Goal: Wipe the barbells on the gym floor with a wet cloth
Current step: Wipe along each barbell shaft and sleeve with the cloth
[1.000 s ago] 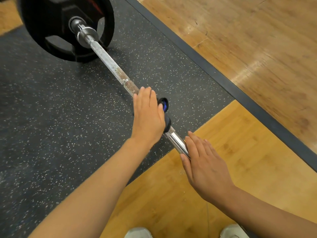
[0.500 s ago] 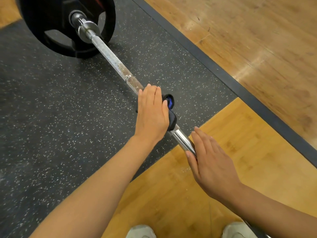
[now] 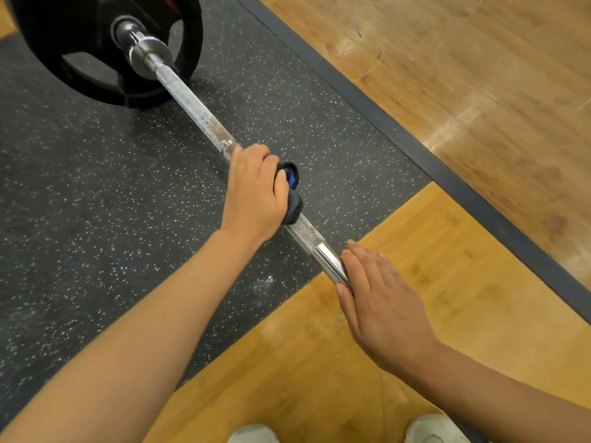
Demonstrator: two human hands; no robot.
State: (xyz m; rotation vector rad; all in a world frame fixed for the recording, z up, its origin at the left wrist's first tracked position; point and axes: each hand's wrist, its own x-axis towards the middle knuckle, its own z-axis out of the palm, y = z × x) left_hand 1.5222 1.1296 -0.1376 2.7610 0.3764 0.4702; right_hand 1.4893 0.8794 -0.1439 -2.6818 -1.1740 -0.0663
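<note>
A long silver steel barbell [image 3: 195, 107] lies across the floor, from the upper left toward the lower right, with a round black weight plate [image 3: 64, 52] on its far end. The left hand [image 3: 256, 193] is clenched around the bar at its middle part and grips a dark cloth with a blue patch [image 3: 291, 193] against the metal; the cloth shows at the right side of the fingers and wraps the bar there. The right hand [image 3: 380, 302] is released, its fingers straight and together, and it rests on the smooth shiny part of the bar nearer to the person. Most of the barbell is over the black rubber mat with white speckles [image 3: 96, 187], and the near part is over the light wooden floor panel [image 3: 447, 266]. Two pale shoe tips [image 3: 252, 434] show at the bottom edge
</note>
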